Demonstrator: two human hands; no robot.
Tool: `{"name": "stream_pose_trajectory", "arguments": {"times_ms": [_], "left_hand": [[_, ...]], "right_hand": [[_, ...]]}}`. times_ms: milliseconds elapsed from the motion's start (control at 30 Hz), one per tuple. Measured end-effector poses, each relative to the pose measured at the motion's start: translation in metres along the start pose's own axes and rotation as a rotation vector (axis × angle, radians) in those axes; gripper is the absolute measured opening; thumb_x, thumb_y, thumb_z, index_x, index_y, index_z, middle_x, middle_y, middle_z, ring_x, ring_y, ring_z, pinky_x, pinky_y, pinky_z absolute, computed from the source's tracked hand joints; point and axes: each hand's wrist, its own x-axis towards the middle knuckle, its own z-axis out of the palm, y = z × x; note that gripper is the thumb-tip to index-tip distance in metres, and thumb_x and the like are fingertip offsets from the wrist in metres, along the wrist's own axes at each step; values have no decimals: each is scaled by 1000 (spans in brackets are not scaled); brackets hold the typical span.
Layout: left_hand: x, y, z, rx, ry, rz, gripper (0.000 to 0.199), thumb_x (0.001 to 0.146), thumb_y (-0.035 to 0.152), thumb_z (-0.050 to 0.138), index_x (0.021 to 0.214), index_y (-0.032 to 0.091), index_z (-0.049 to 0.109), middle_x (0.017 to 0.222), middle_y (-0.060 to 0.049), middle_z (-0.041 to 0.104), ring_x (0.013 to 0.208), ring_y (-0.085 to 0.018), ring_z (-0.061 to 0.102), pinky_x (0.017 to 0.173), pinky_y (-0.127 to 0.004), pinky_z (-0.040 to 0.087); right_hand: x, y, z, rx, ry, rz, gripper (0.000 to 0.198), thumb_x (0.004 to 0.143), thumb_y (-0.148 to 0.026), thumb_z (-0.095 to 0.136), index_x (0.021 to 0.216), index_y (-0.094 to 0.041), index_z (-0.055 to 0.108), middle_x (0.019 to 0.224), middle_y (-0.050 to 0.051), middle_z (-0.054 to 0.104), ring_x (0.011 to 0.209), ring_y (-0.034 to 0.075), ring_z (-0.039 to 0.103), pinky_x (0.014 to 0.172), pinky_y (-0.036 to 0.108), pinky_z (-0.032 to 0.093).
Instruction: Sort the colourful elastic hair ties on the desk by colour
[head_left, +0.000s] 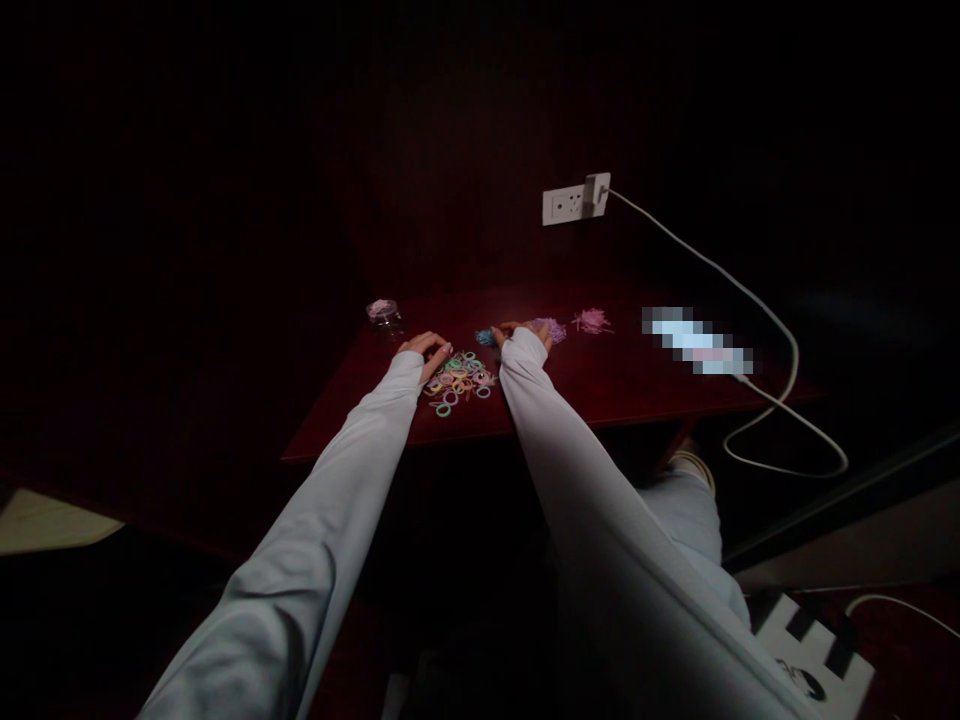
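My left hand [426, 346] is at the left edge of a loose pile of pastel hair ties [459, 378], thumb and fingertips drawn together. Anything between those tips is too small to make out. To its right, my right hand [523, 334] rests low over the table, fingers loosely bent and apart, its thumb beside a small blue bundle [485, 338]. A purple bundle [553, 329] of thin bands or strands lies just behind that hand, partly hidden by it. Farther right is a similar pink bundle [593, 320].
A clear jar [385, 316] with something pale at its top stands left on the dark red table [615, 385]. A pixelated bright object [697, 340] lies right, with a white cable [780, 320] running to the wall socket [568, 204]. A white box-like object [814, 650] is lower right.
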Motion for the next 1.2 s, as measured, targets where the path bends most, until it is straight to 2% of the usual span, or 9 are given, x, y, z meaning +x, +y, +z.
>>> {"name": "stream_pose_trajectory", "arguments": {"times_ms": [100,233,367,467,600,733,900,1100,1200], "left_hand": [[-1,4,-1,-10,12,10,27,109,46,62,100,27,78,102,-4,79,96,-24,71,92,-37,50],[-4,10,-6,-45,-18,37,23,102,46,71,98,25,79,101,-5,80,89,-24,69,89,-38,50],[-12,25,-12,-61,-102,172,36,91,51,87,118,28,84,124,-7,83,110,-29,71,100,-40,51],[-17,33,-14,-45,-156,198,42,88,49,91,125,30,86,133,-8,84,117,-31,69,106,-43,50],[-15,31,-12,-62,-180,217,29,94,46,85,118,30,89,124,-8,86,114,-30,70,106,-42,52],[-12,26,-9,-69,-146,208,22,97,43,78,110,28,87,116,-7,86,106,-27,72,103,-40,54],[-12,23,-6,-110,-83,171,21,98,45,75,100,26,83,109,-6,86,100,-26,73,100,-39,57],[-10,24,-4,-214,13,61,29,96,52,75,94,24,79,86,-3,76,77,-20,65,80,-33,55],[-10,26,-5,-238,79,29,32,98,55,72,95,24,78,80,-1,70,74,-18,61,74,-31,51]], "right_hand": [[1,2,0,47,-6,-10,23,110,-39,68,102,-22,82,130,16,78,142,40,53,117,55,39],[1,4,-5,123,-178,-154,25,107,-46,72,102,-26,85,118,11,79,134,34,57,121,52,42],[6,9,-5,184,-358,-197,30,93,-59,88,94,-29,88,105,5,77,111,27,67,113,45,51],[13,14,-2,285,-429,-210,39,87,-66,90,89,-28,86,95,2,78,101,24,69,105,42,54],[22,18,1,504,-571,-199,53,83,-75,82,79,-23,80,79,1,73,82,18,63,86,33,51],[27,20,-2,521,-622,-177,54,84,-72,77,67,-21,73,63,-2,57,69,15,51,74,32,41],[26,22,-10,422,-697,-244,54,80,-74,82,73,-21,77,67,-2,61,71,15,53,75,33,38],[11,19,-25,355,-656,-258,55,81,-79,83,78,-24,82,71,-1,68,73,16,54,76,34,38],[8,18,-25,367,-631,-255,56,83,-80,80,79,-24,83,73,0,70,74,17,55,77,34,39]]}}
